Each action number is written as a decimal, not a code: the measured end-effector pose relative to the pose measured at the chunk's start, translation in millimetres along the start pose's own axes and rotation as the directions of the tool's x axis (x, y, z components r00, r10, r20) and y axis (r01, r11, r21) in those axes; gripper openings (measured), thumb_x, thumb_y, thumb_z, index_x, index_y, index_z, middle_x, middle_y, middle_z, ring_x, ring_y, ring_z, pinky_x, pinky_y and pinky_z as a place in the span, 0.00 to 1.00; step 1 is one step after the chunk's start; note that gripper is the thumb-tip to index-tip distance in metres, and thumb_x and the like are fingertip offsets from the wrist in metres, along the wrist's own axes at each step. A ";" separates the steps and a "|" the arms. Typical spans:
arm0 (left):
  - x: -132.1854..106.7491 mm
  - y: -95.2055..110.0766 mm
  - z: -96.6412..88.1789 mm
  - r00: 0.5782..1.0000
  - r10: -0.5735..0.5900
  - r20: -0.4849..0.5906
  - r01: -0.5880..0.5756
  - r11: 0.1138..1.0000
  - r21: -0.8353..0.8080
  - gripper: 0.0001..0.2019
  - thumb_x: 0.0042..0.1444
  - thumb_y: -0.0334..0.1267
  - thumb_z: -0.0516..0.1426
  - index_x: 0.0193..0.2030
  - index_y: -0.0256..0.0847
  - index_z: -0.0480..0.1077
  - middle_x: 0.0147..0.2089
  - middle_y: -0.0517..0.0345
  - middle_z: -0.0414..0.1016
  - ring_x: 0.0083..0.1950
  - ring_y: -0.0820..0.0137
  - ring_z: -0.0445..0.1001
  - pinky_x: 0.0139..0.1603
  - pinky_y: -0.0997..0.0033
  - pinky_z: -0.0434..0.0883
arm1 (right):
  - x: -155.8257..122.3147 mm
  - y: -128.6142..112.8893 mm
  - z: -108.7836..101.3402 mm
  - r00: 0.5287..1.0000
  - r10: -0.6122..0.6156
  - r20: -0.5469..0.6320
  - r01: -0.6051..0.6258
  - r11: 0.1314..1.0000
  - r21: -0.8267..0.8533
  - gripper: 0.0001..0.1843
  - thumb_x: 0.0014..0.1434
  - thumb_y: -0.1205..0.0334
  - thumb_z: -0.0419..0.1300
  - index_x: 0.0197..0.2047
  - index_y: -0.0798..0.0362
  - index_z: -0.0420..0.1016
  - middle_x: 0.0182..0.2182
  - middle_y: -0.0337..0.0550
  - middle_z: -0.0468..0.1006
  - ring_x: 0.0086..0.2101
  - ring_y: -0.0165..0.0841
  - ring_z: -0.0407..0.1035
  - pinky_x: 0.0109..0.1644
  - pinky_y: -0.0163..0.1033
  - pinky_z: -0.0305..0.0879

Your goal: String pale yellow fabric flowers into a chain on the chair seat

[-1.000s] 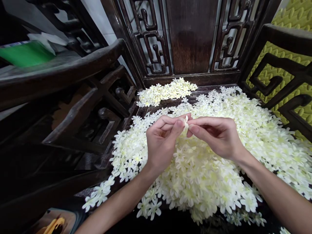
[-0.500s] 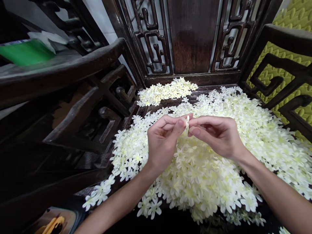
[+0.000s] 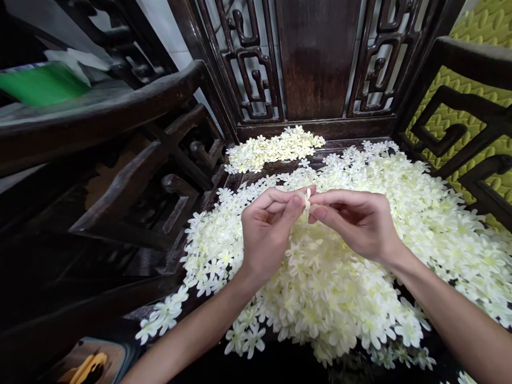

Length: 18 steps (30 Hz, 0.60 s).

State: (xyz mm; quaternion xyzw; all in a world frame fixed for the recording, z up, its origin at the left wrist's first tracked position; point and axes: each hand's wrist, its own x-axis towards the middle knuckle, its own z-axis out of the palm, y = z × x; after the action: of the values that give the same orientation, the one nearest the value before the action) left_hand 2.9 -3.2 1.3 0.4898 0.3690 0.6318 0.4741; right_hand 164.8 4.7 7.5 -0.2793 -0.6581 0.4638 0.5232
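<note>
A big heap of pale yellow-white cloth flowers (image 3: pixel 352 277) covers the seat of a dark carved wooden chair. Above the heap, my left hand (image 3: pixel 268 234) and my right hand (image 3: pixel 356 224) meet fingertip to fingertip. Both pinch one small flower piece (image 3: pixel 307 198) between thumb and forefinger. Most of the piece is hidden by the fingers. A smaller, separate pile of flowers (image 3: pixel 276 149) lies at the back left of the seat, apart from the main heap.
The chair's carved backrest (image 3: pixel 316 58) rises behind the piles. Its right armrest (image 3: pixel 468 80) stands before a yellow-green quilted surface. A second dark wooden armrest (image 3: pixel 120 112) crosses the left side, with a green item (image 3: pixel 40 85) beyond. A yellow object (image 3: pixel 90 368) sits bottom left.
Both hands stay together on the flower piece. The fingertips have shifted only slightly, and the view has edged a little.
</note>
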 end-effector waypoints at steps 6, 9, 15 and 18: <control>-0.3 0.0 0.1 1.000 0.003 0.004 -0.003 1.000 -0.014 0.07 0.58 0.43 0.65 0.33 0.45 0.75 0.35 0.59 0.83 0.50 0.61 0.83 0.57 0.53 0.78 | -0.1 2.5 -0.5 1.000 -0.004 0.007 0.004 1.000 0.010 0.13 0.61 0.66 0.68 0.49 0.47 0.83 0.35 0.41 0.85 0.33 0.32 0.79 0.36 0.38 0.78; -0.5 0.1 0.6 1.000 -0.005 -0.003 0.005 1.000 0.002 0.08 0.58 0.44 0.65 0.32 0.45 0.74 0.34 0.58 0.83 0.49 0.61 0.83 0.56 0.53 0.78 | -0.2 2.2 -0.4 1.000 -0.008 0.014 0.008 1.000 0.021 0.13 0.61 0.66 0.68 0.49 0.48 0.83 0.37 0.42 0.85 0.34 0.32 0.79 0.36 0.38 0.78; -1.1 0.1 1.0 1.000 0.014 0.002 -0.014 1.000 0.008 0.06 0.58 0.42 0.65 0.33 0.45 0.75 0.33 0.59 0.82 0.49 0.61 0.82 0.54 0.55 0.78 | 1.0 -1.3 -1.5 0.999 0.013 0.037 -0.015 0.998 0.068 0.11 0.63 0.67 0.66 0.48 0.49 0.83 0.36 0.42 0.84 0.35 0.31 0.78 0.36 0.36 0.76; -1.9 -0.3 2.4 1.000 0.018 -0.007 -0.018 0.999 0.034 0.06 0.58 0.41 0.65 0.33 0.44 0.76 0.36 0.57 0.83 0.50 0.60 0.82 0.53 0.56 0.79 | 1.9 -1.7 -2.0 0.999 0.022 0.031 -0.023 0.999 0.037 0.09 0.63 0.67 0.65 0.46 0.50 0.83 0.35 0.42 0.83 0.33 0.30 0.77 0.33 0.34 0.74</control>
State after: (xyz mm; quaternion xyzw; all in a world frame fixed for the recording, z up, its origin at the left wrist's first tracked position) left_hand 5.4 -4.9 1.1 0.4987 0.3770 0.6314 0.4587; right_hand 166.4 6.2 9.9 -0.2697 -0.6540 0.4861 0.5130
